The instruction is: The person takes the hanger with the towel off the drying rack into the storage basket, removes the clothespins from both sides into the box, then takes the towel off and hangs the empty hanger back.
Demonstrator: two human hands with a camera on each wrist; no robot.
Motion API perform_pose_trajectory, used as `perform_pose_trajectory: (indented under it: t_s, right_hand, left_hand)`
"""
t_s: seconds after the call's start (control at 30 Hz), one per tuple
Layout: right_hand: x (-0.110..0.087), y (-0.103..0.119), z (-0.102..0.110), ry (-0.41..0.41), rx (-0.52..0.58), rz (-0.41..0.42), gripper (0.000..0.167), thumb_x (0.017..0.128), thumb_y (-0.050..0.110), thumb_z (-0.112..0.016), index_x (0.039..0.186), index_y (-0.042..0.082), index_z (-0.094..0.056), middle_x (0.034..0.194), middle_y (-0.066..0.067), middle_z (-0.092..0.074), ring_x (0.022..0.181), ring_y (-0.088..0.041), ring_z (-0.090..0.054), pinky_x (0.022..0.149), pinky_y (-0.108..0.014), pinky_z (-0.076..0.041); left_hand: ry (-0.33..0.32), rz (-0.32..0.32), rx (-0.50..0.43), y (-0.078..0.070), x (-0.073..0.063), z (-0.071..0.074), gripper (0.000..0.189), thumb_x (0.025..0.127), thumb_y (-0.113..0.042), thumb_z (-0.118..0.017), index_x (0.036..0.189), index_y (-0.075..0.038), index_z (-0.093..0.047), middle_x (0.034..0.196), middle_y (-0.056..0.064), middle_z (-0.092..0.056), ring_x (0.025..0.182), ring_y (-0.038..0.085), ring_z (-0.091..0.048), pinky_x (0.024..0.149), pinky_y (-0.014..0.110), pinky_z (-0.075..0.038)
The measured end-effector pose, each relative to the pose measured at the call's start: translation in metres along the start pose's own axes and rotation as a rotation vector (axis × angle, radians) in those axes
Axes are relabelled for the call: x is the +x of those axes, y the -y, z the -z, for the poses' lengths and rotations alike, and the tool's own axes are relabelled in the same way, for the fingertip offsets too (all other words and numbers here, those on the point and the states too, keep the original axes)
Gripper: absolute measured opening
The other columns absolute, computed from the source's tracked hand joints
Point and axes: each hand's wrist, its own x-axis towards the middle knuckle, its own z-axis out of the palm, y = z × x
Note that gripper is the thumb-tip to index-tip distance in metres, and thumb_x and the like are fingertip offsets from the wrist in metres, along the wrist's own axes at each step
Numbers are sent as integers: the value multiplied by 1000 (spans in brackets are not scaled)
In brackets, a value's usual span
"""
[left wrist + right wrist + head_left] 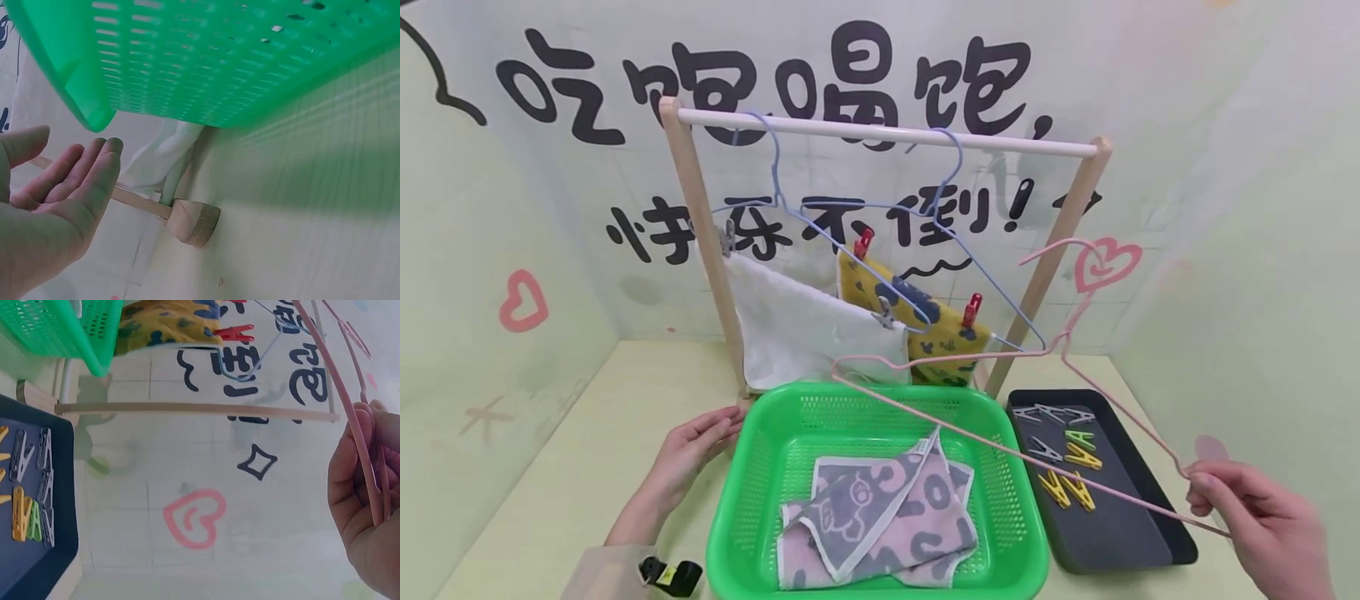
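Note:
In my right hand [1262,512] a pink wire hanger [955,429] is gripped by one end, its hook raised in front of the rack's right post. The right wrist view shows the fingers curled round the hanger [350,400]. My left hand [688,450] holds nothing; its fingers are extended beside the left rim of a green basket [730,500]. In the left wrist view that hand [69,194] lies palm up below the basket's rim. A grey-and-pink patterned towel [880,517] lies loosely folded inside the basket.
A wooden rack [703,250] with a white bar [887,131] carries two blue hangers. A white towel [812,325] and a yellow patterned towel [880,283] are clipped to them. On the right, a dark tray [1112,533] holds several grey, green and yellow clothespins [1082,454].

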Motion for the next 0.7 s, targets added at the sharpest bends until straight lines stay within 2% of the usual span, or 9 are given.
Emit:
perform_pose_trajectory:
  t_s: [0.07, 0.13, 0.2, 0.3, 0.33, 0.43, 0.5, 0.57, 0.7]
  right_hand:
    - [0, 1, 4, -64, -78, -33, 26, 81, -26, -52, 84, -4, -66, 66, 7, -63, 59, -2, -57, 58, -8, -47]
    - [1, 0, 10, -119, -44, -46, 27, 83, -24, -51, 85, -3, -67, 65, 5, -63, 57, -2, -57, 57, -8, -47]
    - [3, -1, 15, -168, 55, -52, 28, 85, -23, -50, 85, -2, -68, 64, 4, -63, 56, -3, -58, 57, -8, -47]
    - [6, -4, 22, -188, 338, 12, 25, 88, -21, -46, 86, -8, -67, 66, -4, -65, 58, -7, -61, 58, -9, -49]
    - [6, -4, 24, -203, 395, 29, 24, 88, -20, -46, 86, -9, -67, 66, -5, -66, 57, -7, -62, 58, -9, -49]
    - [8, -11, 33, -202, 457, 101, 26, 89, -20, -43, 86, -10, -66, 66, -6, -67, 58, -7, -63, 58, -9, -50]
    - [6, -24, 46, -252, 415, 77, 27, 90, -18, -43, 84, -7, -67, 64, -4, -65, 55, -6, -61, 56, -8, -49]
    - [1, -56, 69, -273, 366, 67, 26, 91, -16, -43, 84, -8, -66, 63, -4, -64, 53, -6, -60, 53, -8, -48]
    - [-9, -135, 126, -371, 13, -57, 22, 92, -10, -46, 80, -5, -64, 59, 2, -59, 47, -3, -55, 50, -8, -46]
  left_hand:
    - [-10, 5, 12, 1, 1, -1, 51, 96, -14, -54, 130, 21, -36, 103, -16, -66, 96, 0, -62, 86, 20, -50]
    - [-13, 10, 34, 1, 1, -1, 50, 96, -13, -55, 130, 20, -37, 103, -18, -65, 95, -1, -61, 85, 18, -50]
    - [-13, 20, 60, 2, 1, -2, 50, 96, -14, -56, 130, 18, -39, 103, -21, -63, 96, -3, -60, 84, 17, -50]
    - [-11, 33, 90, 2, 1, -4, 49, 96, -16, -56, 131, 16, -41, 104, -24, -61, 97, -4, -59, 83, 15, -50]
    - [-11, 36, 93, 3, 1, -4, 49, 95, -16, -56, 131, 15, -42, 104, -24, -61, 97, -4, -59, 83, 16, -50]
    - [-16, 43, 95, 4, 2, -6, 49, 95, -17, -57, 130, 14, -44, 104, -24, -61, 97, -4, -59, 82, 17, -50]
    - [-18, 45, 94, 4, 3, -6, 49, 95, -18, -57, 130, 14, -44, 104, -24, -60, 97, -4, -59, 83, 17, -50]
    - [-22, 48, 97, 4, 3, -6, 50, 95, -18, -57, 131, 14, -43, 104, -24, -60, 96, -4, -59, 82, 17, -50]
    - [-22, 60, 109, 5, 4, -7, 52, 95, -18, -57, 133, 14, -40, 105, -23, -59, 97, -5, -58, 83, 17, -50]
